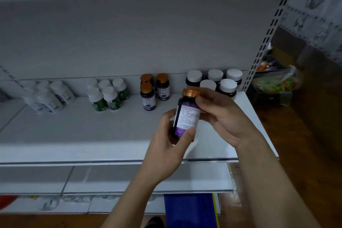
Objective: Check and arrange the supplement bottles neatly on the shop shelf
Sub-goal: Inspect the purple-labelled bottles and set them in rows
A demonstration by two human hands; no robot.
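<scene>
The white shelf carries four clusters of supplement bottles near its back.

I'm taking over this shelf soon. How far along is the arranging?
Looks done: the white bottles, green-label bottles and dark bottles stand grouped at the back of the shelf. In hand: the left hand and right hand hold one orange-capped bottle, its label text towards the camera. Left: likely setting it by the orange-capped trio.
</scene>
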